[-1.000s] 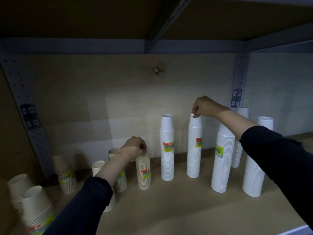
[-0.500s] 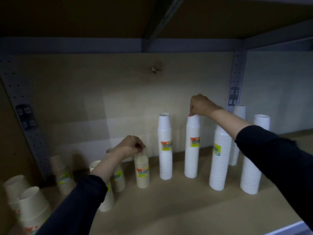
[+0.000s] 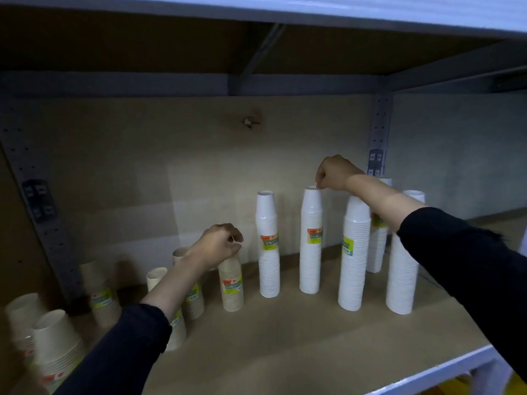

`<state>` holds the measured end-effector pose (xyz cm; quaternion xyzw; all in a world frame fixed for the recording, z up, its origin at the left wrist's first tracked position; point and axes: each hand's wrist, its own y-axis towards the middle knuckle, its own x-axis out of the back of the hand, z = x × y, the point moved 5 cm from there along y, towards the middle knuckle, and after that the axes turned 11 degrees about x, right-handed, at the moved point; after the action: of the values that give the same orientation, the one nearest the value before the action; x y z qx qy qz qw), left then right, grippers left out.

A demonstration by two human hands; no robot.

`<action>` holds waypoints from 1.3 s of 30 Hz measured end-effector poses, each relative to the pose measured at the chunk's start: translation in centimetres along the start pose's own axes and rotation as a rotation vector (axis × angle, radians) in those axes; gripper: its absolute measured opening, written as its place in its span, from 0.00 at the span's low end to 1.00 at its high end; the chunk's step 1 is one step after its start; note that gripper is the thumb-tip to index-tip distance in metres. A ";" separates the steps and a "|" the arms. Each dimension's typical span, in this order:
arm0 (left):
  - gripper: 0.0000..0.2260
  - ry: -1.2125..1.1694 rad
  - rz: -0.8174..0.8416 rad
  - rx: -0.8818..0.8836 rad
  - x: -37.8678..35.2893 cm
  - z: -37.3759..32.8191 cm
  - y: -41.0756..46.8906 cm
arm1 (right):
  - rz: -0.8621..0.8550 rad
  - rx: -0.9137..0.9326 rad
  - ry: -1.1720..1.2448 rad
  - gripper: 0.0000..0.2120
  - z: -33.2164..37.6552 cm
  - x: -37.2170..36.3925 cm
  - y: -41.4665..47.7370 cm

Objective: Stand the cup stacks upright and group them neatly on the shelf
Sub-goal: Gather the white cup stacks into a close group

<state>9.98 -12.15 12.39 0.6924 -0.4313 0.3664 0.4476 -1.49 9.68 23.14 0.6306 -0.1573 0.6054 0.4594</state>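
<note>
- The tan wooden shelf (image 3: 285, 354), framed in grey metal, carries every stack, and all that show stand upright.
- Five tall white disposable cup stacks (image 3: 353, 260) fill the shelf's 3 o'clock half, loosely spaced. The second white stack (image 3: 310, 260), counted from the 9 o'clock end, is under the right hand. These look light, slick-walled and top-heavy. The top rim suits only small nudges, so a real shift calls for a hold low around the middle.
- The short beige paper cup stacks (image 3: 106, 300) stand scattered over the 9 o'clock half, some deeper in than others. The beige labelled stack (image 3: 231, 289) nearest the white row is under the left hand. It looks light and squat, steadier than the tall ones, though its rim would crush under a hard squeeze.
- The right hand (image 3: 335, 173) has its grip almost closed, thumb and fingertips pinching the top rim of the second white stack.
- The left hand (image 3: 218, 245) has its grip curled tight over the top cup of the beige labelled stack and appears to pinch it. The rim itself is hidden.
</note>
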 end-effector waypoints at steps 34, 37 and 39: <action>0.16 -0.062 -0.045 -0.367 -0.7 -21.0 5.0 | -0.010 -0.261 -0.076 0.18 -10.5 5.1 -10.1; 0.16 -0.056 0.034 -0.364 -1.3 -21.5 6.1 | 0.022 -0.257 -0.078 0.21 -10.6 4.2 -9.7; 0.15 -0.060 0.062 -0.361 -1.4 -21.7 6.7 | 0.030 -0.257 -0.084 0.20 -10.9 3.7 -9.5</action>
<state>0.64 7.04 20.31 0.5976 -0.5244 0.2760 0.5401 -0.22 24.41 21.12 0.5888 -0.2621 0.5602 0.5204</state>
